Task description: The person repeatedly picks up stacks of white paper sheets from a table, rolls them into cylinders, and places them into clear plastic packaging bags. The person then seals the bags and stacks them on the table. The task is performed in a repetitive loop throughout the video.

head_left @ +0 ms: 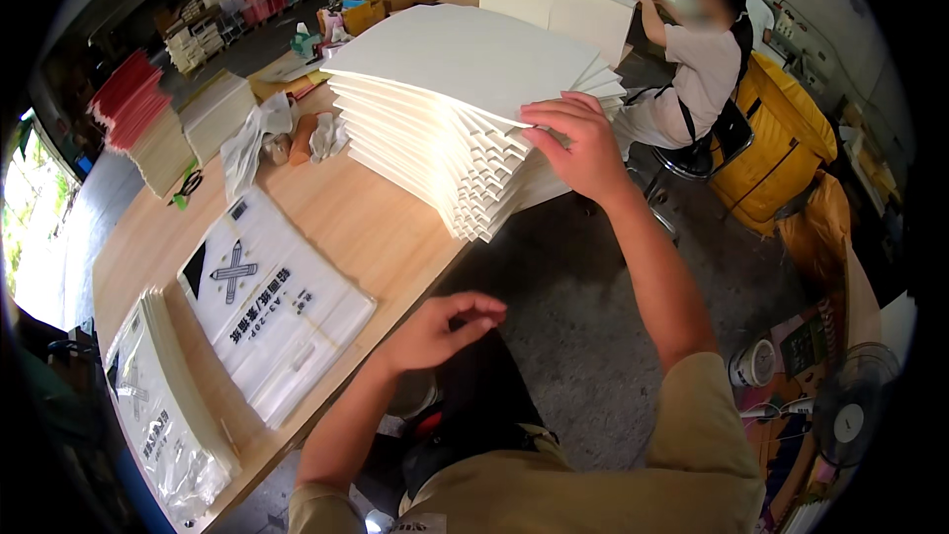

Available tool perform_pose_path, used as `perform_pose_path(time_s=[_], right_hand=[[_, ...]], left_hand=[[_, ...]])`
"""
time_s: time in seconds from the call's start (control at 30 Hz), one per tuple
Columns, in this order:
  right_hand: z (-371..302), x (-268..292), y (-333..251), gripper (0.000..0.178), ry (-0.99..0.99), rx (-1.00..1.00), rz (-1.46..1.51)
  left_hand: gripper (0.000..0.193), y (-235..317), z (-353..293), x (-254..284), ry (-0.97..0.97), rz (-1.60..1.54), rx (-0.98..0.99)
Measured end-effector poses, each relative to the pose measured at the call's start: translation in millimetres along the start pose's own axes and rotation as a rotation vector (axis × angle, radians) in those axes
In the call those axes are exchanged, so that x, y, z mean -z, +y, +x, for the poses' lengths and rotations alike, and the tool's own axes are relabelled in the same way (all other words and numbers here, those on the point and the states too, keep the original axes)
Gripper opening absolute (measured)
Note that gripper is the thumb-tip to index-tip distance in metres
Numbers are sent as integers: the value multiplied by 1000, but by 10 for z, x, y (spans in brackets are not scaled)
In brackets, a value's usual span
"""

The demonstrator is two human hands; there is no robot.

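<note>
A tall stack of white paper [445, 54] stands on the wooden table, in staggered bundles whose corners fan out toward me. My right hand [583, 143] pinches the near right corner of the top paper between thumb and fingers. My left hand [445, 329] hovers off the table's front edge, fingers loosely curved, thumb apart, and nothing shows in it. Left of it lies a flat pile of clear printed plastic bags [277, 302] with a pencil design. Nearer the left rim rests a pile of filled paper packs [163, 415] in similar bags.
Scissors [188, 186] with green on them lie by a crumpled plastic bag [255, 143] on the table [395, 247]. Red-topped paper stacks [129, 104] stand at the far left. Another person [697, 69] sits at the right, handling white paper, beside a large yellow sack [776, 143]. A fan [850, 415] stands lower right.
</note>
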State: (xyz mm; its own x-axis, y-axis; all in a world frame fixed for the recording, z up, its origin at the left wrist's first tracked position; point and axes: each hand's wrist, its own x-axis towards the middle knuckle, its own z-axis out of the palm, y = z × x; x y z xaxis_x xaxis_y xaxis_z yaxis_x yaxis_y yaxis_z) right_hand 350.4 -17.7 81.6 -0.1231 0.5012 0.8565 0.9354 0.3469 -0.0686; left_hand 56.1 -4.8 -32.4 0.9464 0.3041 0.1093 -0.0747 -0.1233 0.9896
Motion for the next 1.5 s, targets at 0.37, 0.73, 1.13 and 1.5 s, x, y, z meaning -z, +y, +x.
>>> perform_pose_path(time_s=[0.37,0.73,1.13,1.5], right_hand=[[44,229,-614,9,28,218,-172],[-94,835,-1573,20,-286,329,-160],[-676,738,226,46,-463,-1194,1445],[-415,511,-772,45,-610,-1191,953]], left_hand=[[50,671,712,288,395,-567,-22],[42,978,570,106,617,-871,-53],[44,643,-292,282,599,-723,105],[43,328,-1109,170,650,-556,3]])
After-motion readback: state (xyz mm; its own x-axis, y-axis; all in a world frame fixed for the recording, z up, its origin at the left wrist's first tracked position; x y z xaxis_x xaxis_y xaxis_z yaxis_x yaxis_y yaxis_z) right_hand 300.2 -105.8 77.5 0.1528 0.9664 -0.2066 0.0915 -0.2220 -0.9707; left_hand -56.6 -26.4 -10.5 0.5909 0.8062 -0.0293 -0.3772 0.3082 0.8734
